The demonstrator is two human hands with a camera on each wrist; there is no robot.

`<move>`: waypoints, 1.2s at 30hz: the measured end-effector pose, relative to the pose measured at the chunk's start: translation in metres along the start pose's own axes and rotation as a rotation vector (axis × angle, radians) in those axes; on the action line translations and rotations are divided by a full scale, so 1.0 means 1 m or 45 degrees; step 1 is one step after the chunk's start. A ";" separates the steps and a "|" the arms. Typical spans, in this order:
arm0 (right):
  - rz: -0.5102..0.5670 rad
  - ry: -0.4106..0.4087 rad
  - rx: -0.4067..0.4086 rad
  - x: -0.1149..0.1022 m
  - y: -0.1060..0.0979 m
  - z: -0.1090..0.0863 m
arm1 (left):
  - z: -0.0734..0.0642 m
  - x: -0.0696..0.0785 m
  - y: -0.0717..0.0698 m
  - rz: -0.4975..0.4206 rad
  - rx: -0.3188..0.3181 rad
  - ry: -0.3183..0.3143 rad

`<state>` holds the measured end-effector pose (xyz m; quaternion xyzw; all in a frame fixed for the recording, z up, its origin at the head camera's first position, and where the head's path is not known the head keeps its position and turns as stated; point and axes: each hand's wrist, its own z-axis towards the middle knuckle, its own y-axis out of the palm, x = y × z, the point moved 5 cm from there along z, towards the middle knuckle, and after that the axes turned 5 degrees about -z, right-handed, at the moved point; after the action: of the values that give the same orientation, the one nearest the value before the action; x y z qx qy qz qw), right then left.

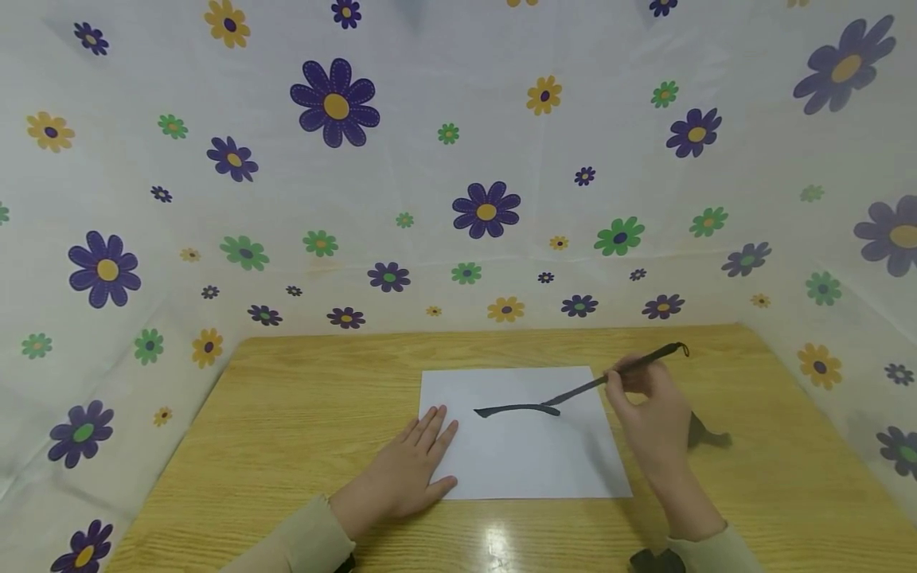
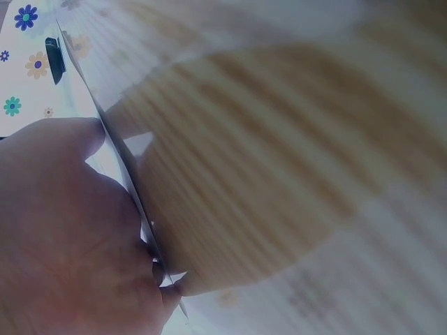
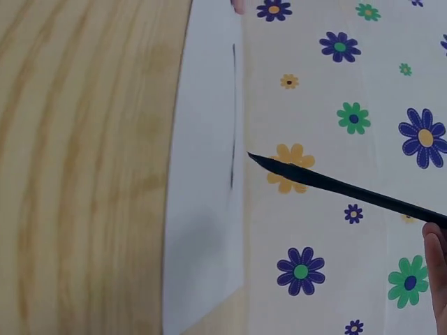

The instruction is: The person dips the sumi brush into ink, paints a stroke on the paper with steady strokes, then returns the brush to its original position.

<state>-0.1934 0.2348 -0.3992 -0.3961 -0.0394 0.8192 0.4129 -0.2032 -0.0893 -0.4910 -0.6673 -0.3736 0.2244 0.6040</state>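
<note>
A sheet of white paper (image 1: 516, 461) lies on the table with one long black ink stroke (image 1: 517, 409) across its upper middle. My left hand (image 1: 411, 465) rests on the paper's left edge, fingers spread and straight. In my right hand (image 1: 652, 422), thumb and fingers pinch the dark handle of a writing brush (image 1: 583, 388), which slants down to the left toward the stroke's right end. In the right wrist view the black bristles of the brush (image 3: 279, 167) taper to a point that appears raised off the paper (image 3: 202, 174). The left wrist view shows my left hand (image 2: 77, 230) along the paper's edge.
The wooden table (image 1: 301, 414) extends on both sides of the paper. Behind it and at the sides hangs a white cloth (image 1: 401, 175) printed with purple, yellow and green flowers. The right hand casts a shadow on the table.
</note>
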 end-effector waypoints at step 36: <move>0.136 -0.154 0.250 -0.010 -0.059 0.035 | 0.004 -0.006 0.011 0.042 0.004 0.012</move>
<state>-0.1756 0.2752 -0.3465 -0.3050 0.0375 0.8624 0.4023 -0.2076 -0.0914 -0.5037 -0.6735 -0.3593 0.2318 0.6029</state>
